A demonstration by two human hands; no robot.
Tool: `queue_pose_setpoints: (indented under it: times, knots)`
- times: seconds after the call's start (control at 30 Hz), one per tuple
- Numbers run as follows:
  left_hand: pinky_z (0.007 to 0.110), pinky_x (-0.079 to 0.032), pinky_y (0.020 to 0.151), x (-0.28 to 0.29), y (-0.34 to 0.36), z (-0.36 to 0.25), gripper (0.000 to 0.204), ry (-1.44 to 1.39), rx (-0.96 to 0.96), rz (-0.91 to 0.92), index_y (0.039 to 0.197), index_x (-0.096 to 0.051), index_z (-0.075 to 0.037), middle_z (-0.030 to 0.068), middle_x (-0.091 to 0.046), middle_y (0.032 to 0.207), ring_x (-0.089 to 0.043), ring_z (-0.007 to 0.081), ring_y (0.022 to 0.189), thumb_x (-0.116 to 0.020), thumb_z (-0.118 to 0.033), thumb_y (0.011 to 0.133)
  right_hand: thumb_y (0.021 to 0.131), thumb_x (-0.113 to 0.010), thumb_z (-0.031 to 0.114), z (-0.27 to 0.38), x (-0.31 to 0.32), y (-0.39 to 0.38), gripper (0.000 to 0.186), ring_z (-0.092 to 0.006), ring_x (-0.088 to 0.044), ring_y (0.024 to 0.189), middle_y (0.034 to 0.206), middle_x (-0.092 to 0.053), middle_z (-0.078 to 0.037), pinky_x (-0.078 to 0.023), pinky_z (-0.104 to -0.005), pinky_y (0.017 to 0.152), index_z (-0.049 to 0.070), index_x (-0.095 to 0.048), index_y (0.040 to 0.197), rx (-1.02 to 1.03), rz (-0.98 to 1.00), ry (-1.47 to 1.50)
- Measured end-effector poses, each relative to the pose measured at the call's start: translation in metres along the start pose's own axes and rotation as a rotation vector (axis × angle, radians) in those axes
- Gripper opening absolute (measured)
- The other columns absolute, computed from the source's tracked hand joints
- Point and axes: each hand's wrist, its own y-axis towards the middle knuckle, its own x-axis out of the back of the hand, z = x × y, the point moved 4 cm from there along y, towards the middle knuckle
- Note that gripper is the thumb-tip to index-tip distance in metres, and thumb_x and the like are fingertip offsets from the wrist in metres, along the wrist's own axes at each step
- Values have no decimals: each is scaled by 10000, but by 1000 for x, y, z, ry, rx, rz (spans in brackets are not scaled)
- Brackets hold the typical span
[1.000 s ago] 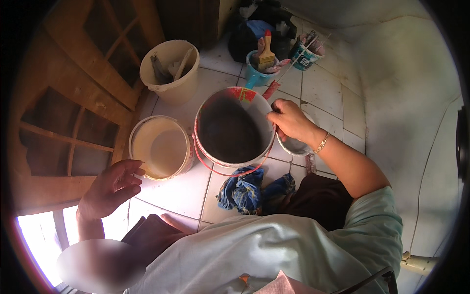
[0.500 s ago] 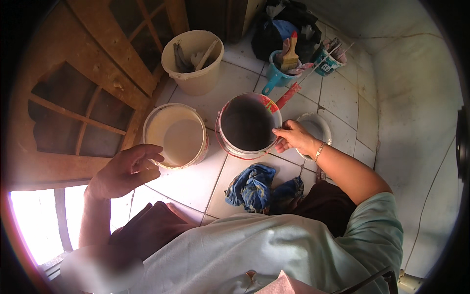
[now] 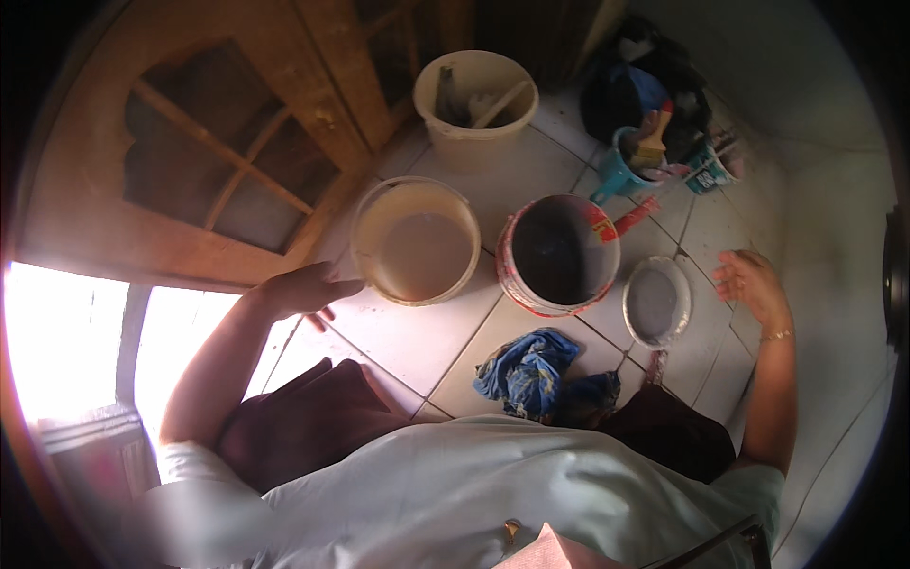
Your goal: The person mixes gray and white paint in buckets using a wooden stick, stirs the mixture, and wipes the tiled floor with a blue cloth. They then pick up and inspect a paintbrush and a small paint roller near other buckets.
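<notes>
My left hand (image 3: 301, 289) hangs with its fingers stretched out, just left of a cream bucket (image 3: 377, 216) that holds a beige liquid. Nothing is in it. On the far right, my right hand (image 3: 749, 283) is raised, its fingers loosely apart and empty. Nearest to it lies a small round container (image 3: 629, 311) with grey stuff inside. Between the hands stands a white and red bucket (image 3: 519, 284) with a dark inside; how full it is, I cannot tell. A crumpled blue patterned cloth (image 3: 533, 375) rests on the tiles close to my body.
A taller cream bucket (image 3: 474, 142) with tools in it stands at the back. Back right are a turquoise pot (image 3: 618, 178) with a paintbrush (image 3: 654, 140), a teal can (image 3: 705, 176) and a black bag (image 3: 605, 106). A wooden door (image 3: 85, 232) bounds the left, a wall (image 3: 839, 247) the right.
My right hand has let go of the white and red bucket's rim and moved right, past the small container. My left hand has drawn a little away from the cream bucket. The view has shifted.
</notes>
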Motion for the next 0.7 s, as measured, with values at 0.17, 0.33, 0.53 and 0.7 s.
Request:
queue_pose_setpoints:
  times: [0.17,0.33,0.53,0.7]
  knots:
    - [435,-524,819,-8,53,25,693,-628,-158,22,1316,-323,38,188,-375,1261,-525,328,1048,-593,-418,869,861,-602,260,17,2,-17,301,-157,-610,641,846,-628,-111,-515,-273,575,7,-575,1021,81,-39,25]
    - [369,-524,716,2,66,33,607,-525,-130,-53,1316,-406,-49,139,-485,1112,-543,264,941,-645,-345,842,889,-571,209,37,8,-34,269,-141,-610,662,851,-625,-95,-514,-261,588,3,-570,1063,186,-60,-142]
    - [317,-519,674,7,0,-23,300,449,-418,-307,989,-603,-28,108,-615,731,-617,193,693,-647,-276,826,893,-560,183,46,44,-48,261,-131,-604,667,866,-616,-80,-508,-252,593,-4,-564,1075,280,-166,-157]
    - [318,-517,766,3,-71,-76,201,380,-437,-328,911,-615,8,141,-658,845,-655,227,863,-640,-178,837,890,-558,171,47,57,-43,262,-133,-607,672,875,-614,-82,-509,-254,597,-9,-561,1080,304,-227,-104]
